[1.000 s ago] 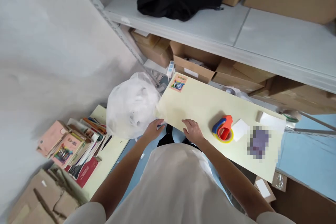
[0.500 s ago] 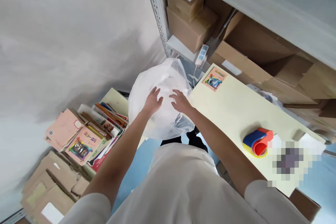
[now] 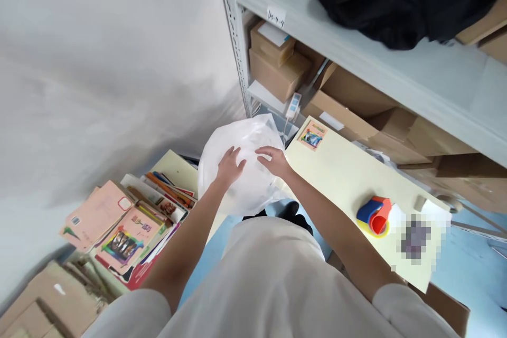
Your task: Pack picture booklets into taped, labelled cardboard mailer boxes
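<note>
White plastic bag (image 3: 216,140) just left of the bench (image 3: 330,174).
Likely light, soft, slippery: we'd bunch it at both sides. Our left grip (image 3: 230,167) and right grip (image 3: 274,161) spread over it, pinching nothing visible; contact we cannot tell.

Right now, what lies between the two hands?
In the head view, the white plastic bag shows between the left hand and the right hand.

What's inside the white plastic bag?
The white plastic bag shows only its creased, cloudy surface; anything inside is covered by it. Over the bag, the left hand and right hand are open; whether they touch it, I can't tell.
</note>
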Demonstrator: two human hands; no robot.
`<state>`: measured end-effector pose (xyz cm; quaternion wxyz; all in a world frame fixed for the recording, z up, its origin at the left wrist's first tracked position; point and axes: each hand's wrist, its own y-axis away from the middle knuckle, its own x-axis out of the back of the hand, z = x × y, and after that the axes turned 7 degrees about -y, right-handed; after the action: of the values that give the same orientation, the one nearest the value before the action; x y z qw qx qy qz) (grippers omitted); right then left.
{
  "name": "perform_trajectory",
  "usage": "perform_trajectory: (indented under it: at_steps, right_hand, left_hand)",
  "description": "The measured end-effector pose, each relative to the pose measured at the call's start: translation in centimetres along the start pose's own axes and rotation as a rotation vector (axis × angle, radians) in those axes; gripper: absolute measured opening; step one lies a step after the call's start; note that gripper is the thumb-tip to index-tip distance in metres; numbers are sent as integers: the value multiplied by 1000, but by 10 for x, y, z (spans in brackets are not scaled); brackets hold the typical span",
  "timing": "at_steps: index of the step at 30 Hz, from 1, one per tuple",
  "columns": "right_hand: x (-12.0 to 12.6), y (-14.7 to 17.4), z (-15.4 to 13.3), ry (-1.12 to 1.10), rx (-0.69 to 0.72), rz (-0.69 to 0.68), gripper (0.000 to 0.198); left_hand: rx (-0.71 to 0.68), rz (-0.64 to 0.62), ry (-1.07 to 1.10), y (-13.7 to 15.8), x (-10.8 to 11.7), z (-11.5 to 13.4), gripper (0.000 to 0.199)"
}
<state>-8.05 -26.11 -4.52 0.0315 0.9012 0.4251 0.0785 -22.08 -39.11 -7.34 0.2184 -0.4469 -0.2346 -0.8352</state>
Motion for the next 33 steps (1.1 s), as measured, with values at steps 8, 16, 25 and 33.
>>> perform_trajectory:
  at_steps: [8,16,25,33]
  right_hand:
    - [16,26,-43,-562,-159,260,34]
    - [49,62,-51,-521,7,287,27]
    - [94,94,-57,-458,234,491,21]
    - [125,126,-100,344,343,513,35]
  left_hand:
    - [-81,60,-66,13,25,25,22]
    - [-443,295,346,41,45,68,19]
    - [-331,200,692,32,71,99,52]
    - [-617,144,684,19,105,169,16]
